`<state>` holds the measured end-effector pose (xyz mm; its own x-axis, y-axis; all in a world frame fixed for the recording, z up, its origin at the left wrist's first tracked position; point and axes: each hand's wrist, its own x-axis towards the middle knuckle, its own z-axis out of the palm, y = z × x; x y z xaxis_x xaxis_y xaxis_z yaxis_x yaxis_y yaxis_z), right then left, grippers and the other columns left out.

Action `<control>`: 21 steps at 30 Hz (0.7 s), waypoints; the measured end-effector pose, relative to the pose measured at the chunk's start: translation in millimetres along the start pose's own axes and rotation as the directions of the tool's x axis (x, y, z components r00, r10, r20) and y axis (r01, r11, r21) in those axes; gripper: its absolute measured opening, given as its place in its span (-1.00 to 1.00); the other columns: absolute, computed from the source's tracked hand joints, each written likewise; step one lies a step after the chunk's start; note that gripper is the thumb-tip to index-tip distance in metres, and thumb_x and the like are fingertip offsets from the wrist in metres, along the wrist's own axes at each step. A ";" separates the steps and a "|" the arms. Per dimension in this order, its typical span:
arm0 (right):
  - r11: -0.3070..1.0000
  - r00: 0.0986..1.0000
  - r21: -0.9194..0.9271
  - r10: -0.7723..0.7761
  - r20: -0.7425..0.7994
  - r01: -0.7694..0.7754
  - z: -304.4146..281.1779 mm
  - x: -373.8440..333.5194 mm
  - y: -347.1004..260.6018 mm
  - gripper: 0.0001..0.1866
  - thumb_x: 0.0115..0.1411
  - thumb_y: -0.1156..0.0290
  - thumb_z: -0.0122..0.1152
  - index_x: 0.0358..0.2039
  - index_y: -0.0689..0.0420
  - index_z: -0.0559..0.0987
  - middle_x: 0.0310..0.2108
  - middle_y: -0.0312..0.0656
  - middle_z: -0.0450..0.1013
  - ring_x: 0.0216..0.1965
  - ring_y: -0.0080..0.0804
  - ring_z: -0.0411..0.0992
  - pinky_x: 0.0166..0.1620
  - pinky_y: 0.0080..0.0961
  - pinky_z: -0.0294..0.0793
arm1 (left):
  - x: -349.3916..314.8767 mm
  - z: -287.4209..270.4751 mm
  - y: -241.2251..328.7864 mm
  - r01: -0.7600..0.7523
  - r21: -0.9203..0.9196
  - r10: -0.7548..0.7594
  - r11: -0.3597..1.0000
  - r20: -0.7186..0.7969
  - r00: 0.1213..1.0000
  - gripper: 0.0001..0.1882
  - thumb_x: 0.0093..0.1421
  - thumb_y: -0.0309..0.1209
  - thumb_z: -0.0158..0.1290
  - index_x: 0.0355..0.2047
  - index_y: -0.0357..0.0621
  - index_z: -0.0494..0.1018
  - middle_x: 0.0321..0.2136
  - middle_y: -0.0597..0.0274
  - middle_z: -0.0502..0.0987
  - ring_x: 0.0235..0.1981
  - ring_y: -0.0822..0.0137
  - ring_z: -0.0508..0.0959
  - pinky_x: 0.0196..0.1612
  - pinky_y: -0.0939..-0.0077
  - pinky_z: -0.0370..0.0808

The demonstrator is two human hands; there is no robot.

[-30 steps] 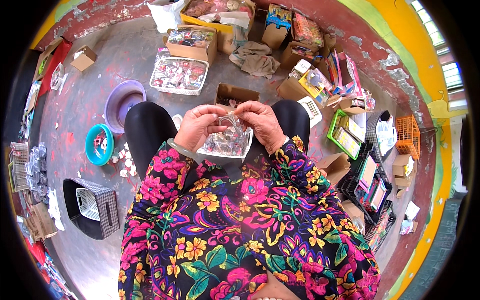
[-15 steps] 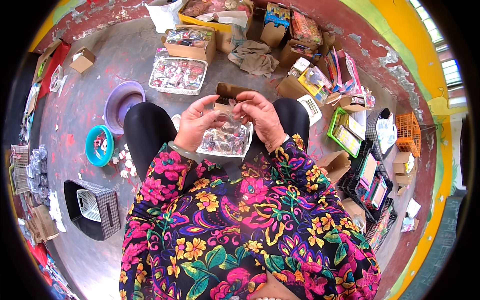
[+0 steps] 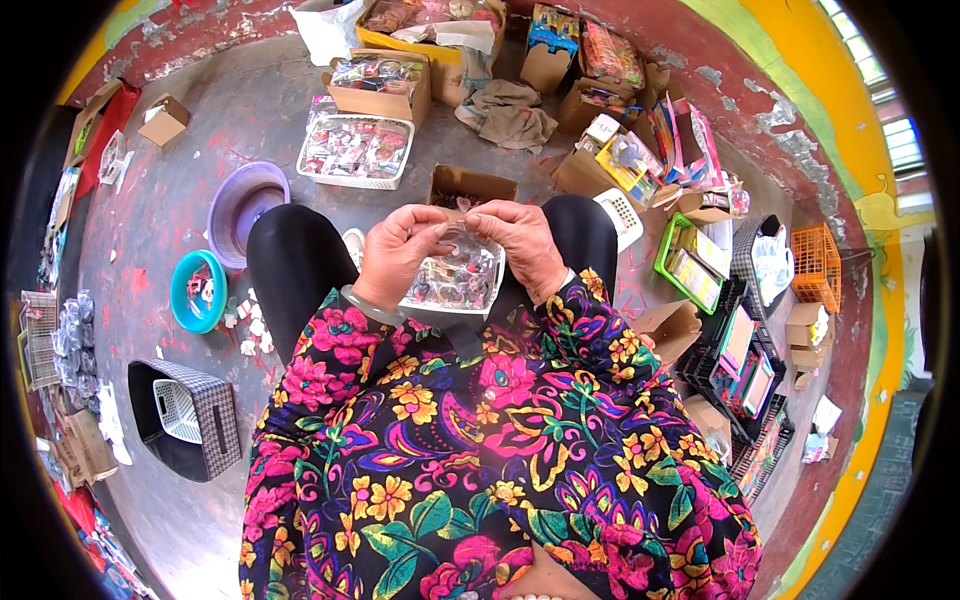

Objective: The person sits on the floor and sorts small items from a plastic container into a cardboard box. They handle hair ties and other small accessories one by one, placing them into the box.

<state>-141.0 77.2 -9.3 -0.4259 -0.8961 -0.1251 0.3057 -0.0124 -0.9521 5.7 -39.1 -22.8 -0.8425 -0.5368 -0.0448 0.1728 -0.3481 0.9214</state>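
Note:
Over my lap, my left hand (image 3: 395, 258) and my right hand (image 3: 524, 248) are both closed in a pinch. Between their fingertips they hold the top edge of what looks like a small clear plastic bag (image 3: 458, 238); its contents cannot be made out. Directly below is a white plastic basket (image 3: 445, 308) between my knees, filled with small packets (image 3: 455, 280) of dark and reddish items in clear film. Just beyond my fingers stands an open brown cardboard box (image 3: 490, 183), its inside partly hidden by my hands.
Ahead sits another white basket (image 3: 352, 182) of packets, with full cardboard boxes (image 3: 378, 100) behind it. To my left are a purple basin (image 3: 225, 225), a teal basin (image 3: 183, 315) and a checked bin (image 3: 215, 405). A green crate (image 3: 668, 262) and black crates (image 3: 712, 375) stand at right.
My hands have come closer together and level, fingertips now meeting at the bag's edge. The right fingers, raised over the cardboard box before, have dropped and closed.

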 end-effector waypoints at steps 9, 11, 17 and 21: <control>0.945 0.971 -0.247 -0.233 -0.047 0.214 -1.5 0.7 8.1 -0.90 0.02 0.49 0.22 -0.46 0.26 0.56 -0.53 -0.32 0.43 -0.44 -0.61 0.36 -0.35 -0.70 0.32 | 0.5 1.6 7.8 0.040 -0.060 -0.037 0.997 0.038 0.999 -0.75 0.10 -0.57 0.02 -0.17 -0.28 0.37 -0.21 0.12 0.47 -0.21 0.41 0.49 -0.27 0.62 0.52; 0.848 0.933 -0.409 -0.359 0.027 0.338 -2.2 2.7 9.4 -0.91 -0.01 0.48 0.24 -0.49 0.22 0.56 -0.57 -0.29 0.41 -0.47 -0.54 0.36 -0.38 -0.66 0.31 | 2.5 -0.5 6.9 -0.042 0.126 0.036 0.991 0.049 0.998 -0.71 0.06 -0.57 0.06 -0.16 -0.26 0.38 -0.15 0.11 0.44 -0.17 0.41 0.47 -0.28 0.63 0.51; 0.597 0.844 -0.604 -0.449 0.293 0.527 -2.6 2.8 12.3 -0.93 -0.06 0.48 0.23 -0.50 0.15 0.58 -0.52 -0.24 0.48 -0.45 -0.35 0.41 -0.36 -0.55 0.35 | 8.8 -7.5 1.1 -0.508 0.705 0.340 0.495 0.381 0.860 -0.71 -0.08 -0.46 0.17 -0.28 -0.19 0.48 -0.29 0.07 0.50 -0.22 0.08 0.47 -0.18 0.37 0.41; 0.674 0.880 -0.567 -0.375 0.290 0.474 -4.5 1.6 13.4 -0.92 -0.05 0.48 0.20 -0.47 0.15 0.59 -0.50 -0.26 0.50 -0.44 -0.39 0.42 -0.36 -0.55 0.37 | 6.1 -6.3 -0.7 -0.403 0.689 0.246 0.603 0.320 0.915 -0.80 -0.02 -0.46 0.12 -0.33 -0.20 0.51 -0.45 0.07 0.53 -0.40 0.16 0.53 -0.32 0.45 0.43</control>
<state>-141.5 77.6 -23.5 -0.2427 -0.9129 0.3281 -0.4789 -0.1814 -0.8589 3.6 -46.9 -26.2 -0.8917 -0.3306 0.3091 0.0923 0.5358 0.8393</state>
